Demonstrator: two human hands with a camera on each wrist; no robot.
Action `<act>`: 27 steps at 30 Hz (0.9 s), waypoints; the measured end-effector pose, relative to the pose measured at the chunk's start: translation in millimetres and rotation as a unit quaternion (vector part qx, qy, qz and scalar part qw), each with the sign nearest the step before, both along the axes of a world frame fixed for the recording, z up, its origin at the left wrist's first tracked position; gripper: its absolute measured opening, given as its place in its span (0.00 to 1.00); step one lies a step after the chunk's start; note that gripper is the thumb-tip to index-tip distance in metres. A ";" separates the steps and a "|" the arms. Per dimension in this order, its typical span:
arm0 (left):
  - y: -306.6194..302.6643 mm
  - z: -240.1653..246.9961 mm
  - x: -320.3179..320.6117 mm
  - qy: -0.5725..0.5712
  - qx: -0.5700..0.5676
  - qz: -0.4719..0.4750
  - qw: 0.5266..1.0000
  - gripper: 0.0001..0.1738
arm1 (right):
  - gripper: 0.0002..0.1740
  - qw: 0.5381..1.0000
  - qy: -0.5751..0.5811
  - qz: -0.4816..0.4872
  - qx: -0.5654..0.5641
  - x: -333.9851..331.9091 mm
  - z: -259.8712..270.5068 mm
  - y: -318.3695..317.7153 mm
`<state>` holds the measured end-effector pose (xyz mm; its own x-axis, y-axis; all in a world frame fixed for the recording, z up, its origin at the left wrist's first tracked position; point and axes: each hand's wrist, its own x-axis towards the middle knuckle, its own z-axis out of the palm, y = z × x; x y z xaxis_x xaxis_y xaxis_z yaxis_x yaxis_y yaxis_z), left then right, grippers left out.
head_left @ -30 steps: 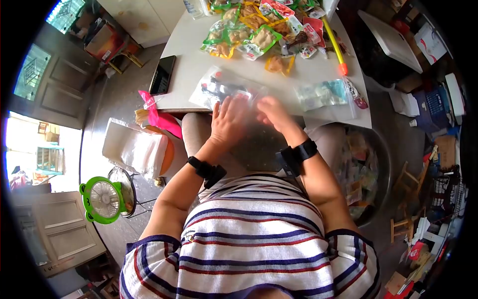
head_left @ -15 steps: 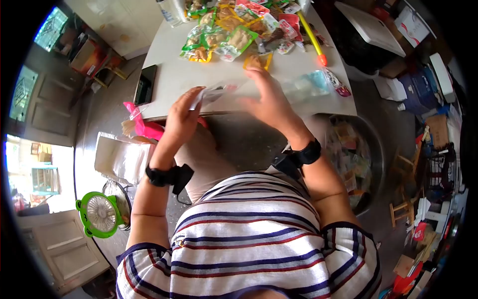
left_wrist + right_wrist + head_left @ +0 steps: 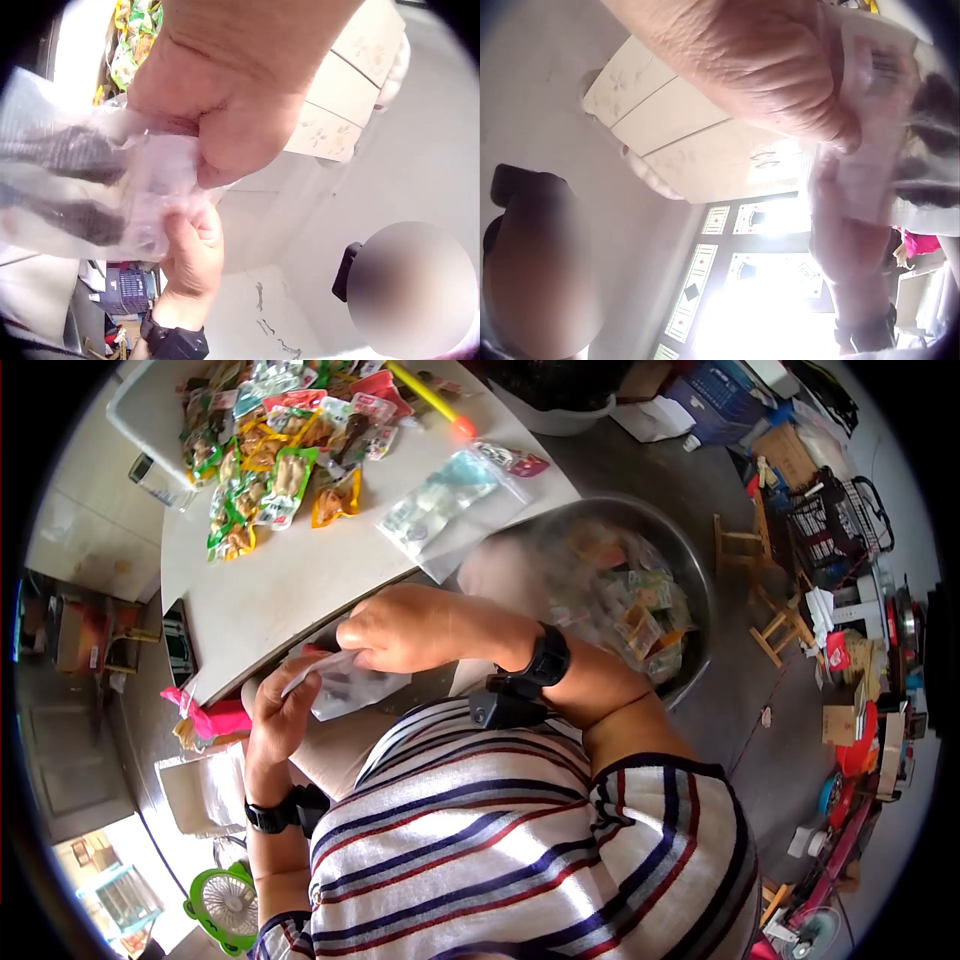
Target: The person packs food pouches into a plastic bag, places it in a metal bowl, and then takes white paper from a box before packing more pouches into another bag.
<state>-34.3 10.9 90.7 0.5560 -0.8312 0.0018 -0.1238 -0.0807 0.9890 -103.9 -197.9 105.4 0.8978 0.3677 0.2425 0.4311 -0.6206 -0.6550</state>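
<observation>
A clear plastic bag (image 3: 350,690) with dark pieces inside hangs between both hands, close to the table's front edge. My left hand (image 3: 280,715) pinches one end of its top edge between thumb and fingers. At the other end my right hand (image 3: 415,628) grips the same edge, knuckles up. In the left wrist view the bag (image 3: 75,172) shows two long dark shapes through the film. A barcode shows on the bag's (image 3: 930,187) upper strip in the right wrist view, where the right thumb (image 3: 844,139) presses near it.
Several green, yellow and red food packets (image 3: 290,475) are heaped on the white table (image 3: 250,595), beside a yellow stick (image 3: 425,390). A clear pouch (image 3: 440,500) lies at the table's right edge. Below stands a metal basin (image 3: 700,585) of packets. A phone (image 3: 180,640) lies at the left corner.
The bag was on the table, then was lifted by the left hand, and is now lower, near the lap. The right hand has come across to grip it. The head view has turned rightward.
</observation>
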 end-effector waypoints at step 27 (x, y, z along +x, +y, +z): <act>33.2 -163.2 43.6 0.276 0.163 0.102 0.942 0.18 | 0.13 0.780 0.236 -0.580 0.004 -199.7 -154.3 -275.5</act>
